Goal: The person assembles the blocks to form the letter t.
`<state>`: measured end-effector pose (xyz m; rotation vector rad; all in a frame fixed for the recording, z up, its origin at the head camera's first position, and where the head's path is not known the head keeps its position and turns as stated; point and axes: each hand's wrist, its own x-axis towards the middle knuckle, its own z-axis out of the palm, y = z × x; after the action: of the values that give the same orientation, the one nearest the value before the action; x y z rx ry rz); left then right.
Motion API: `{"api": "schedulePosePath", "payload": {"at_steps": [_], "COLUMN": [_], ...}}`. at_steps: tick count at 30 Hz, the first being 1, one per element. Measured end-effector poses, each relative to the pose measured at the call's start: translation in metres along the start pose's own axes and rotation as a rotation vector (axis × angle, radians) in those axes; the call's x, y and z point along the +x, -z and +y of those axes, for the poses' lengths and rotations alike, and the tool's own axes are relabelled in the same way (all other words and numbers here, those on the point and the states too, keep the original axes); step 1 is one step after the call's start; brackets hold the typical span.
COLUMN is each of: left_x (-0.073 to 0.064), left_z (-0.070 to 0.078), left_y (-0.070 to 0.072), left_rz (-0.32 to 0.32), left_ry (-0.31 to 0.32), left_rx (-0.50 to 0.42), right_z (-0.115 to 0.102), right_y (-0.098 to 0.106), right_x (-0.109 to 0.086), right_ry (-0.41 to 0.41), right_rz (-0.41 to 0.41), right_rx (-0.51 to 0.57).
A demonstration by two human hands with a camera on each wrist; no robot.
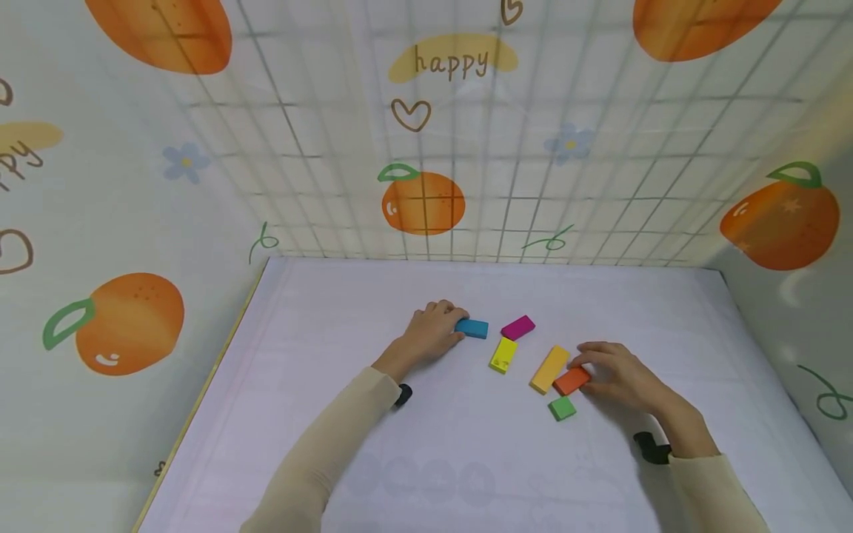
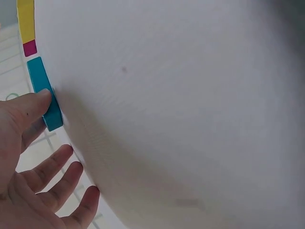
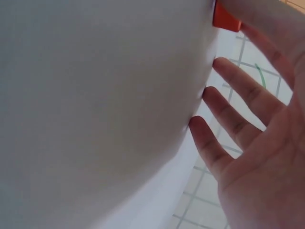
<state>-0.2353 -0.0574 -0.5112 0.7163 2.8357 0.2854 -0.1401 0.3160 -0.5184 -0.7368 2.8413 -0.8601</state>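
My left hand (image 1: 429, 330) pinches the left end of a blue block (image 1: 474, 329) lying on the white table. In the left wrist view, the thumb presses the face of this blue block (image 2: 37, 71), while the other fingertips rest on the tabletop. To the right, my right hand (image 1: 618, 376) holds a red-orange block (image 1: 571, 381) between thumb and index finger. Its end, the red-orange block (image 3: 225, 20), shows at the top of the right wrist view, partly covered by the thumb. An amber block (image 1: 549, 369) lies against its left side, and a green block (image 1: 563, 409) sits just below.
Between the hands are a yellow block (image 1: 503, 355) and a magenta block (image 1: 518, 327), their ends close together. The white tabletop (image 1: 413, 444) reaches back to a curtain (image 1: 346, 185) printed with oranges, and side curtains stand left and right.
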Motion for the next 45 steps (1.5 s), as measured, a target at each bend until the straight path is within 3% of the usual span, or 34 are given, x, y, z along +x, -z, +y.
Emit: {"api": "schedulePosePath", "payload": {"at_steps": [9, 22, 33, 38, 45], "left_x": [-0.002, -0.005, -0.018, -0.028, -0.042], "left_z": [0.002, -0.004, -0.011, -0.017, -0.035], "left_y": [0.001, 0.001, 0.000, 0.003, 0.001], "left_rz": [0.007, 0.062, 0.073, 0.077, 0.064], "left_ry": [0.009, -0.016, -0.033, -0.050, -0.081], "left_rx": [-0.004, -0.017, -0.044, -0.135, -0.328], "right_z": [0.004, -0.003, -0.006, -0.009, -0.016], "right_y": [0.000, 0.006, 0.004, 0.000, -0.006], "right_x": [0.001, -0.002, -0.007, -0.006, -0.002], "right_ry": [-0.004, -0.159, -0.126, -0.137, -0.184], "right_rz": [0.011, -0.029, 0.090, 0.154, 0.160], "right_rx": [0.009, 0.082, 0.095, 0.112, 0.165]}}
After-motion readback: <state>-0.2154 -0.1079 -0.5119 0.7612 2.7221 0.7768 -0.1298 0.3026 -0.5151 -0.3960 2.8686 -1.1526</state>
